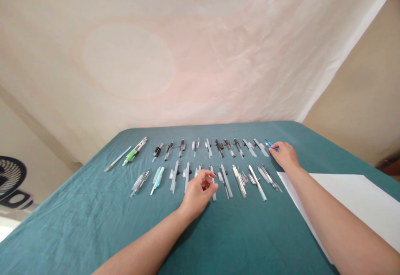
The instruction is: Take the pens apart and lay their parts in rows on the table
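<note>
Two rows of pens, many with their parts laid side by side, lie across a green cloth. At the right end of the far row, my right hand (285, 155) has its fingertips closed on a blue pen (268, 143), mostly covered by the fingers. My left hand (200, 193) hovers over the middle of the near row, fingers loosely curled, thumb and index finger apart, nothing visible between them. It partly hides the clear pen parts (213, 191) beneath. Just right of it are more clear pen parts (225, 181) and a white pen set (240, 182).
A large white sheet (350, 191) lies at the right, under my right forearm. A green-and-white pen (135, 151) and a slim clear piece (118, 159) are at the far left. Pale fabric (200, 58) hangs behind the table, and a black fan (12, 179) stands left.
</note>
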`<state>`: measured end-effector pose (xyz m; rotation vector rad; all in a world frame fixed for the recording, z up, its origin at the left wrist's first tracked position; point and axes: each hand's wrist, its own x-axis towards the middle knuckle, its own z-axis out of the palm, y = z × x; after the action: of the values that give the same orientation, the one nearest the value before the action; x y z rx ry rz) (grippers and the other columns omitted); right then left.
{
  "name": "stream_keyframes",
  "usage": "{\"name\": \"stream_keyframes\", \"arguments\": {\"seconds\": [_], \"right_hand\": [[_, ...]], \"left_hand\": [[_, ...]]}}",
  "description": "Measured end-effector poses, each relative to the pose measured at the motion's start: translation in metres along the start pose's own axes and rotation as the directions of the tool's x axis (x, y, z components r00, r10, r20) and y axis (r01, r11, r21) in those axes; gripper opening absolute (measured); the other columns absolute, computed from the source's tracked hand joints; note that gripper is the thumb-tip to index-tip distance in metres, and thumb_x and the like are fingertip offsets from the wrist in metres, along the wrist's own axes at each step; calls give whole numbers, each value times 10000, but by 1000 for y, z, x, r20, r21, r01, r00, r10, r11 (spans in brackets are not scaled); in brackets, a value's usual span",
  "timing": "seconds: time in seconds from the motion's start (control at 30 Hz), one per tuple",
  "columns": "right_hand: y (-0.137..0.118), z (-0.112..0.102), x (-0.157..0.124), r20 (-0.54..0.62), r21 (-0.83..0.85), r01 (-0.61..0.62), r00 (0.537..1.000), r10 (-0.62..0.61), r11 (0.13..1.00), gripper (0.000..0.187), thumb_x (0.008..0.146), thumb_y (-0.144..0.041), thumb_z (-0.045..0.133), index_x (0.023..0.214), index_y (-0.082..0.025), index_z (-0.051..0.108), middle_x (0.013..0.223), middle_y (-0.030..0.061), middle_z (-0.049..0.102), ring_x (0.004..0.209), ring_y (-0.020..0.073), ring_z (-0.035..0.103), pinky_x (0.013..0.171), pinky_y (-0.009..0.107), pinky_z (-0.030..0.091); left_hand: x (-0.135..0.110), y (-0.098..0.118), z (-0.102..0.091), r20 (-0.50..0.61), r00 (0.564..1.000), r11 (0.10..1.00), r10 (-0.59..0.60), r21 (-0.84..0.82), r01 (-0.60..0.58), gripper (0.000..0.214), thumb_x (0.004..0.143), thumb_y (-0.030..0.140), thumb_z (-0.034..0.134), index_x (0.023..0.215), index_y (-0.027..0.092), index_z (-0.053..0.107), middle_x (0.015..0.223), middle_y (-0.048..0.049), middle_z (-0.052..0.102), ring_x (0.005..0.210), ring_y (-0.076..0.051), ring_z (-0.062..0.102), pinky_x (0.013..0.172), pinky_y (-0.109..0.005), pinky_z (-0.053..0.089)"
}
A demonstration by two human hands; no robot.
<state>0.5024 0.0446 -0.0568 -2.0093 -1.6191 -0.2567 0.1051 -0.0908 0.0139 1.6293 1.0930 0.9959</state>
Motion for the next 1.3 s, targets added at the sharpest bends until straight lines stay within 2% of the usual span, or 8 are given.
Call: {"name": "stream_keyframes", "arguments": {"seconds": [0.2,0.33,0.4,0.5,0.63,0.73,0.97,1.3], "right_hand": [[-1,2,0,-21,27,-18,1000,19,999,259,711,-367,540,841,-166,639,822,76,564,776,210,498,719,308,380],[-3,-1,-3,-98,25,-32,995,34,999,288,773,-399,474,872,-186,642,872,82,569,803,212,490,689,299,364],[-3,-3,-4,-132,-1,-59,990,58,998,308,812,-393,422,860,-183,642,856,85,576,797,212,488,659,292,350],[-5,-7,-4,-143,-52,-117,984,108,992,375,843,-424,369,779,-174,641,785,84,579,735,203,480,590,281,316],[-8,-10,-4,-107,-82,-168,981,159,982,477,850,-491,331,663,-167,628,731,87,577,632,177,451,520,274,254],[-9,-11,-4,-93,-80,-202,977,194,976,489,846,-502,336,642,-165,625,744,87,589,595,160,438,504,268,233],[-6,-9,-3,-68,-92,-185,982,179,978,465,844,-493,347,670,-172,636,765,82,613,600,158,451,502,263,229],[-4,-8,-2,-86,-59,-206,976,201,977,460,824,-495,378,661,-166,654,721,80,607,553,144,436,496,262,236]], "left_hand": [[-3,7,0,-31,1000,1000,4,17,-3,192,781,286,540,944,187,517,685,27,504,558,-79,469,534,-190,360],[1,33,-32,-94,990,978,101,194,-81,199,802,327,510,924,185,576,700,2,560,589,-96,496,556,-202,375],[10,44,-68,-125,979,914,162,393,-102,216,795,350,510,889,191,623,697,-5,593,625,-113,519,593,-214,384],[34,44,-142,-217,961,741,173,672,19,273,783,385,495,929,214,651,717,3,627,670,-137,544,623,-226,380],[59,8,-240,-512,854,423,96,797,431,312,765,365,462,985,247,651,912,-25,659,829,-210,567,627,-257,374],[63,-25,-283,-618,782,244,-81,748,617,335,745,356,460,977,217,659,973,-77,657,887,-263,568,624,-275,385],[62,-62,-288,-630,763,160,-148,746,647,324,736,378,478,926,199,669,1000,-131,646,913,-304,569,673,-329,417],[67,-66,-278,-613,774,77,-159,774,629,325,738,394,491,892,161,657,938,-164,650,872,-306,589,673,-351,436]]}}
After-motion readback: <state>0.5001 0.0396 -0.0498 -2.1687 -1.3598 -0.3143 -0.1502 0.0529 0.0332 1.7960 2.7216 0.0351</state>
